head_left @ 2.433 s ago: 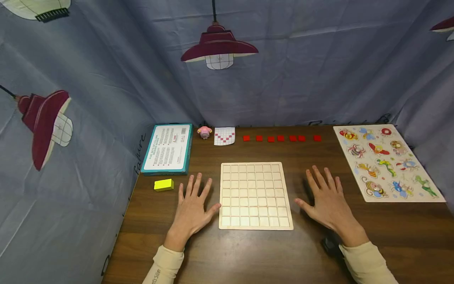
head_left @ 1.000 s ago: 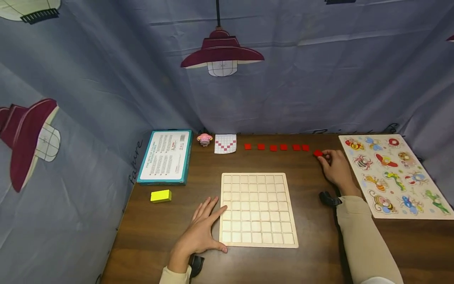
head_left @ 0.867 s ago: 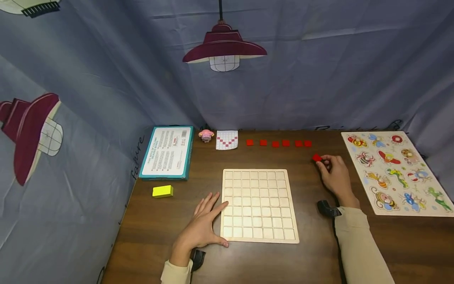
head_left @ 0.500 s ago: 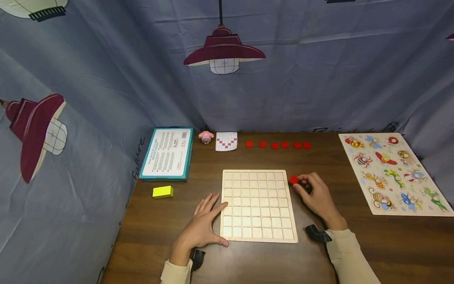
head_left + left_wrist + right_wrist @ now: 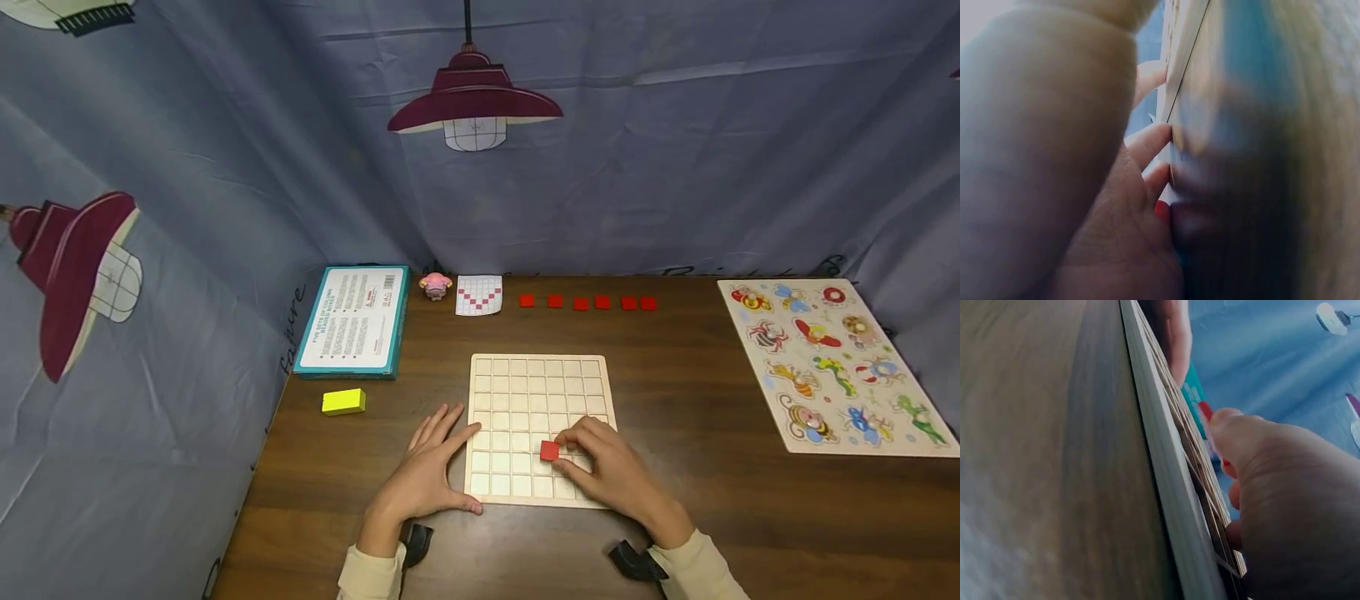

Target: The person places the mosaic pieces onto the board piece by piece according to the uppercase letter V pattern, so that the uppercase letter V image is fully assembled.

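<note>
A pale wooden board with a grid of square recesses (image 5: 498, 383) lies on the brown table in the head view. My right hand (image 5: 618, 471) pinches a red square tile (image 5: 549, 450) between thumb and fingertips, close over the lower middle of the grid. The right wrist view shows that tile (image 5: 1205, 411) at the fingertips, just above the board's surface. At the board's left edge, my left hand (image 5: 420, 479) rests with fingers spread, its index fingertip on the rim and its thumb by the near corner. Several more red tiles (image 5: 602, 302) lie in a row behind the board.
A small card with a pink V pattern (image 5: 478, 296) lies beside a pink figurine (image 5: 436, 286) at the back. To the left are a teal-edged box (image 5: 352, 321) and a yellow block (image 5: 343, 402). An insect puzzle board (image 5: 825, 367) lies at the right.
My right hand took the rightmost red tile from the row and carried it left and nearer, over the grid. My left hand moved to the board's left edge and has stayed there.
</note>
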The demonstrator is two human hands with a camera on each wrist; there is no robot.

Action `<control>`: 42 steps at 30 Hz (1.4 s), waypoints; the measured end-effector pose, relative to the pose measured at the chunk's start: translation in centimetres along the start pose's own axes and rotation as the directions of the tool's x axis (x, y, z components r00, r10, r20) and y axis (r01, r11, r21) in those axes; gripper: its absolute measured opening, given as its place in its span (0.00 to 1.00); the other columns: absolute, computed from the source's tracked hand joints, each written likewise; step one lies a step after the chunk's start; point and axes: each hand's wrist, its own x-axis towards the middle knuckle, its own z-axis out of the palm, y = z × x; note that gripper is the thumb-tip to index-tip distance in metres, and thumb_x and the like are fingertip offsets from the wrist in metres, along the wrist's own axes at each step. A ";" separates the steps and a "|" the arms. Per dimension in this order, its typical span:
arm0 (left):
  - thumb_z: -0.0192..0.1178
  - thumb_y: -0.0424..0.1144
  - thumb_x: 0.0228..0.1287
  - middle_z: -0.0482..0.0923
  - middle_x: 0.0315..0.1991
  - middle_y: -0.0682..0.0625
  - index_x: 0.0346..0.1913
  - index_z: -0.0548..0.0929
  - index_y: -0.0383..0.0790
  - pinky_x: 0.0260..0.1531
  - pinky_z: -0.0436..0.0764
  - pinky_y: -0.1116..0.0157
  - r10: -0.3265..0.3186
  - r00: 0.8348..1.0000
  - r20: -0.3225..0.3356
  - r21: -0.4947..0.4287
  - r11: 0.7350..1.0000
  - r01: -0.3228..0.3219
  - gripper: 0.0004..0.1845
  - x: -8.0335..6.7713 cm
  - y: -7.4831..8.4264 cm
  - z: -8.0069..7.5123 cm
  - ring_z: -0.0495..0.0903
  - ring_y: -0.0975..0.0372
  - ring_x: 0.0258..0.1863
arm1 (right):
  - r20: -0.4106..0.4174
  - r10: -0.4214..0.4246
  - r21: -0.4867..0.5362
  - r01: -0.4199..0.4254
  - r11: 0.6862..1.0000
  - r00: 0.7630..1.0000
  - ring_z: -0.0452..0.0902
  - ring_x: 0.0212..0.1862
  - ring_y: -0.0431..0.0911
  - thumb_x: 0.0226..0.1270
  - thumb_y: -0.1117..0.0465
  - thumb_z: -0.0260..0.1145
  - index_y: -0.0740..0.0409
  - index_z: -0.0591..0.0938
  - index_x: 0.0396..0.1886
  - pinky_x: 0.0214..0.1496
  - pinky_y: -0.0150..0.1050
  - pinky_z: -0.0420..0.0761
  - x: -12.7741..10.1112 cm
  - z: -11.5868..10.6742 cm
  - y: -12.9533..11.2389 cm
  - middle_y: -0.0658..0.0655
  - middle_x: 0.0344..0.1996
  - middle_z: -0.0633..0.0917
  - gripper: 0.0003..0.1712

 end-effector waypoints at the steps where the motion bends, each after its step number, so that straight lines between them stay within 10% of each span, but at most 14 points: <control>1: 0.83 0.64 0.32 0.48 0.84 0.50 0.77 0.66 0.57 0.77 0.46 0.35 -0.001 1.000 0.000 0.001 1.000 0.001 0.62 0.0 0.0 0.0 0.42 0.47 0.84 | 0.009 -0.014 -0.017 0.014 1.000 1.000 0.70 0.38 0.33 0.55 0.56 0.81 0.46 0.84 0.42 0.46 0.28 0.69 0.1 0.1 -0.2 0.41 0.33 0.78 0.17; 26: 0.85 0.61 0.31 0.50 0.83 0.49 0.77 0.68 0.55 0.77 0.47 0.34 -0.006 1.000 -0.020 -0.025 1.000 0.005 0.62 0.0 0.1 0.1 0.44 0.47 0.83 | 0.046 -0.078 -0.153 0.085 0.985 0.996 0.72 0.38 0.35 0.54 0.50 0.79 0.43 0.85 0.38 0.44 0.34 0.70 0.1 0.8 -1.0 0.38 0.35 0.82 0.13; 42: 0.83 0.63 0.32 0.51 0.83 0.51 0.77 0.67 0.56 0.77 0.48 0.36 -0.013 0.999 -0.040 -0.015 1.000 0.013 0.62 0.1 0.0 0.3 0.44 0.48 0.83 | -0.003 0.026 -0.155 -0.026 0.988 1.000 0.68 0.35 0.33 0.51 0.53 0.78 0.41 0.84 0.33 0.40 0.33 0.65 0.5 1.3 -1.6 0.37 0.29 0.78 0.12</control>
